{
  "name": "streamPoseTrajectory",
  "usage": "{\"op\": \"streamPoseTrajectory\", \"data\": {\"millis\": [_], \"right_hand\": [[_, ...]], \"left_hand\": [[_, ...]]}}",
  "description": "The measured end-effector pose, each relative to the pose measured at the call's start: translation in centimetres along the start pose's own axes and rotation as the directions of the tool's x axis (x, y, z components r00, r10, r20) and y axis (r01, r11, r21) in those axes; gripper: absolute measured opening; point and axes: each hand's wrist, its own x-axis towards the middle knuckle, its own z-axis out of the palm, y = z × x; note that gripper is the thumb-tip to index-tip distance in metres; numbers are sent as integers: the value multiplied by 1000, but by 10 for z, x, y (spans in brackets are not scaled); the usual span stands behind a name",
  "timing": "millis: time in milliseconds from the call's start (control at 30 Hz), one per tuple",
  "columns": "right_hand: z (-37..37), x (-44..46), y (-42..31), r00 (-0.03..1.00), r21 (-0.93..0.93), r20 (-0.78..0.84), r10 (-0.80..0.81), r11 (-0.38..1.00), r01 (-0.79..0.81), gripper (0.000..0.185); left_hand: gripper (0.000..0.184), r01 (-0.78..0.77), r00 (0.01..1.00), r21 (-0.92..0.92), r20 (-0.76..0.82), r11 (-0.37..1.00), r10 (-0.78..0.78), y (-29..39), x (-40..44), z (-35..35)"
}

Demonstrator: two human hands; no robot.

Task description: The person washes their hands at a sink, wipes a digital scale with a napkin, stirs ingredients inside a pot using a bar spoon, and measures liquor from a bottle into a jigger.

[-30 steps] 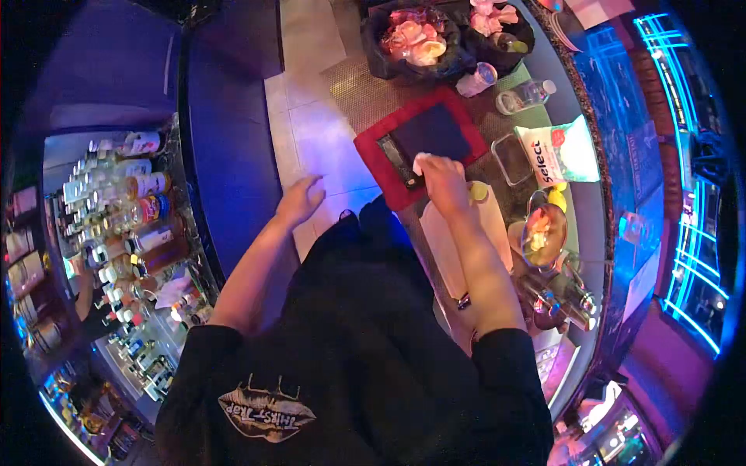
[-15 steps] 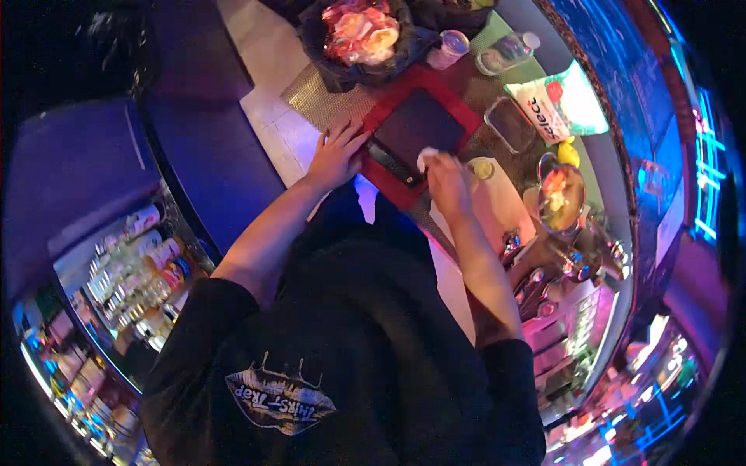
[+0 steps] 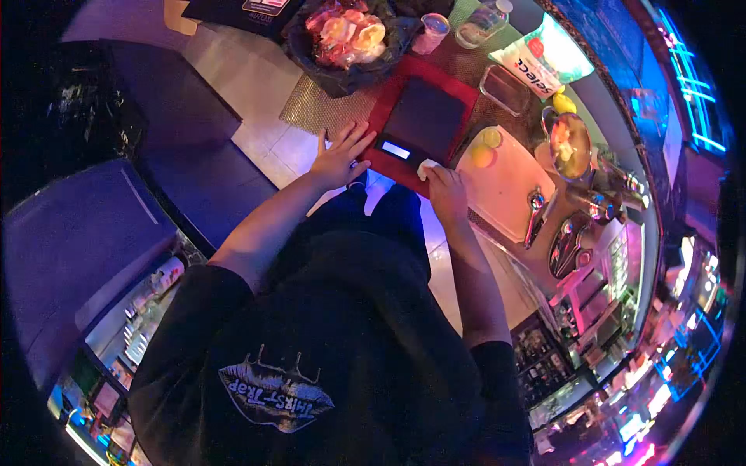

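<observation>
A black scale (image 3: 426, 116) with a lit white display lies on a red mat (image 3: 406, 175). My left hand (image 3: 340, 158) rests at the mat's left edge, fingers spread, holding nothing. Pinched in my right hand (image 3: 446, 190) is a small white cloth or tissue (image 3: 426, 168), at the scale's lower right corner. To the right of that hand lies a light cutting board (image 3: 507, 185) with a cut citrus piece (image 3: 491, 138) on it.
A black-lined bowl of flowers or fruit (image 3: 346, 37) stands beyond the mat, beside a plastic cup (image 3: 431, 33). At right are a clear tray (image 3: 506, 89), a "Select" bag (image 3: 542, 58), a lemon (image 3: 564, 102), a glass bowl (image 3: 569, 146) and metal tools (image 3: 535, 213).
My left hand has come from beside the counter to the mat's edge and spread out. My right hand has moved with the white piece towards the scale's near corner. The display has lit up.
</observation>
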Motion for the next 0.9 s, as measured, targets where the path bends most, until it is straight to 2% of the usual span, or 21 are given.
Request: {"op": "streamPoseTrajectory", "data": {"millis": [200, 267, 333, 367, 500, 600, 667, 700, 733, 833, 900], "right_hand": [[-17, -21, -7, 986, 87, 152, 72, 993, -85, 23], [-22, -21, -10, 974, 201, 17, 224, 954, -223, 24], [-26, -21, -13, 919, 333, -96, 381, 883, -331, 25], [-24, -18, -13, 918, 333, -100, 384, 882, -333, 25], [0, 12, -7, 953, 314, -226, 203, 941, -126, 22], [11, -4, -10, 969, 241, -173, 176, 961, -132, 21], [19, -17, -11, 983, 162, -109, 146, 979, -127, 19], [23, -23, -10, 983, 159, -109, 149, 978, -131, 19], [27, -28, -7, 962, 281, -113, 250, 936, -211, 19], [36, -31, -2, 853, 612, -44, 519, 689, -388, 18], [-12, 9, -20, 713, 660, 82, 696, 499, -562, 17]], "left_hand": [[80, -30, 999, 9, -31, 1000, 30, -4, -2, 0], [81, -53, 998, -2, -18, 999, 53, -7, -3, -2], [82, -72, 997, -13, -1, 997, 72, -10, -3, -3], [82, -77, 997, -10, -1, 997, 77, -12, -4, -2], [92, -162, 981, -117, -128, 980, 147, -33, -8, 7], [99, -80, 977, -29, -200, 996, 73, -57, -21, 11], [101, 248, 956, 30, -170, 968, -240, -72, -38, 6], [102, 234, 966, 105, -138, 966, -219, -79, -47, -2], [104, 219, 973, 180, -108, 959, -202, -85, -51, -9], [110, 159, 986, 121, -69, 980, -151, -96, -53, -11], [111, 174, 984, 110, -64, 978, -168, -96, -54, -9]]}}
